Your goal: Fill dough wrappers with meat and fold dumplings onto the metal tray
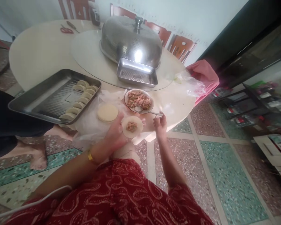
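Observation:
My left hand holds a round dumpling wrapper from beneath and the side, with a mound of meat filling at its centre. In my right hand is the handle of a metal spoon, pinched between the fingers. The spoon's bowl lies in a white dish of minced filling, just beyond the wrapper. To the left, a stack of round wrappers rests on crumpled clear plastic. Folded dumplings are lined up along the right side of a metal tray.
A large domed metal lid and a small metal pan sit on the glass turntable. Red-handled scissors lie at the far left. A plastic bag is by the right edge, near pink cloth. Another person's foot shows at left.

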{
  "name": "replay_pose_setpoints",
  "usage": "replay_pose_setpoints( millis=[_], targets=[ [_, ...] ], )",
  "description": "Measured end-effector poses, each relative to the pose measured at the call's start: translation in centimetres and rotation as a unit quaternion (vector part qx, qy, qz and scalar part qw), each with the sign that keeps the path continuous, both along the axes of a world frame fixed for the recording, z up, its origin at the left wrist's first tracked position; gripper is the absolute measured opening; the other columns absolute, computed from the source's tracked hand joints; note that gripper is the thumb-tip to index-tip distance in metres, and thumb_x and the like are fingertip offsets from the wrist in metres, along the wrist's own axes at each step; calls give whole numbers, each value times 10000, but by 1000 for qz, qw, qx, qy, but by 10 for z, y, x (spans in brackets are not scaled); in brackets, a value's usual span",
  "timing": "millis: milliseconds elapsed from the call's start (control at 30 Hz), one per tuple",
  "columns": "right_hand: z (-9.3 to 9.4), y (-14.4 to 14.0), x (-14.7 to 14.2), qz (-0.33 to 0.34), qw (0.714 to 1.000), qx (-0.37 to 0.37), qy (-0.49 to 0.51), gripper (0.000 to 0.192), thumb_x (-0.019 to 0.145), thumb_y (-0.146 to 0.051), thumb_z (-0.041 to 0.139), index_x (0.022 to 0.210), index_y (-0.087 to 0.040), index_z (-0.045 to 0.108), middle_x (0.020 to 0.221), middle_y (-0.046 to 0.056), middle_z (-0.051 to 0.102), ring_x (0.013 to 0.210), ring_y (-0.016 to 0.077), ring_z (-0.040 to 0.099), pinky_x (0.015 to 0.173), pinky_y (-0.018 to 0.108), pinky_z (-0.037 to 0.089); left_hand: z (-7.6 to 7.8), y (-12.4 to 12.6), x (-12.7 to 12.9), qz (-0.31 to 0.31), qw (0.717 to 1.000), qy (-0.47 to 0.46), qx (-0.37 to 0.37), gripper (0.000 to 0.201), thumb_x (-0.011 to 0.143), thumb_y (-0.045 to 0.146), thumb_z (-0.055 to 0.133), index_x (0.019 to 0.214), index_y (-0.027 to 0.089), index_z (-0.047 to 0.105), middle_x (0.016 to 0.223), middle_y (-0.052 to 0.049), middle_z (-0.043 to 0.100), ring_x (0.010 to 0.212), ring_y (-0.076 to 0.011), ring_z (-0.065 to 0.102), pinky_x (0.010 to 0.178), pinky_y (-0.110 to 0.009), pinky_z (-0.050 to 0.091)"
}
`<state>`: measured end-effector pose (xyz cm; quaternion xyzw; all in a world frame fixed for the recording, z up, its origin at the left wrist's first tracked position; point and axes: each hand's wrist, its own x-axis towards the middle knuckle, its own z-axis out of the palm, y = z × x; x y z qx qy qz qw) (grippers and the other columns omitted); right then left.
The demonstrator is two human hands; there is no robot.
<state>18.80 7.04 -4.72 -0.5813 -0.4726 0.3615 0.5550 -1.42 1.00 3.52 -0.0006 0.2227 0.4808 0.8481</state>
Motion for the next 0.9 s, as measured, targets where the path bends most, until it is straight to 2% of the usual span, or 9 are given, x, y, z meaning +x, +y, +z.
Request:
replay_pose_setpoints(
  millis=[67,133,200,300,433,567,733,800,900],
  targets=[
    [2,-23,5,-3,999,-28,18,566,766,-593,593,1165,-192,587,748,-15,650,596,111,553,546,247,445,0,-3,4,-31,999,8,8,534,982,502,366,1235,92,599,1066,-184,717,985,-292,694,889,-410,534],
    [9,-45,6,20,997,-62,40,504,779,-627,564,970,-174,675,761,25,679,622,128,577,541,256,452,-1,-8,8,-57,998,23,3,516,986,486,381,1237,97,608,1043,-166,726,961,-278,698,910,-412,526],
    [20,-62,2,97,988,-104,58,493,781,-638,560,789,-168,708,774,59,714,685,164,621,600,291,492,-3,-14,14,-78,996,36,-21,496,1000,450,374,1249,89,604,1023,-151,733,942,-251,700,924,-388,522],
    [36,-72,-6,207,964,-158,58,383,770,-548,628,824,-190,753,854,48,748,784,186,650,685,311,513,-10,-22,22,-100,993,43,-52,500,1021,426,316,1262,85,591,999,-139,735,890,-229,708,886,-359,536],
    [39,-71,-13,232,953,-177,78,242,662,-444,719,697,-204,716,949,38,743,807,183,652,678,311,526,-22,-29,28,-124,990,49,-53,488,1017,430,336,1213,72,605,930,-145,735,801,-230,714,794,-337,557],
    [28,-67,-14,195,971,-129,47,213,652,-424,725,653,-213,693,1056,50,713,923,198,661,774,337,538,-28,-31,28,-81,993,59,-60,438,1019,370,347,1185,62,609,896,-139,738,805,-230,715,849,-351,558],
    [20,-61,-13,169,982,-36,-71,244,770,-447,673,690,-217,695,1069,68,719,972,211,671,843,369,535,-23,-29,27,-45,995,60,-61,417,1026,328,326,1165,84,635,983,-116,743,944,-231,708,938,-336,533],
    [23,-54,-2,150,981,19,-119,283,845,-468,607,741,-222,703,1043,70,728,944,202,680,821,370,549,-21,-26,27,-44,996,67,-50,428,1028,322,319,1150,80,650,998,-116,743,969,-235,703,938,-337,535],
    [35,-34,32,69,977,97,-178,282,920,-453,526,913,-240,710,1111,76,703,1097,218,629,954,432,511,-20,-17,25,-50,994,77,-56,468,1034,326,280,1139,84,666,996,-126,747,957,-230,705,910,-343,551]
  ],
)
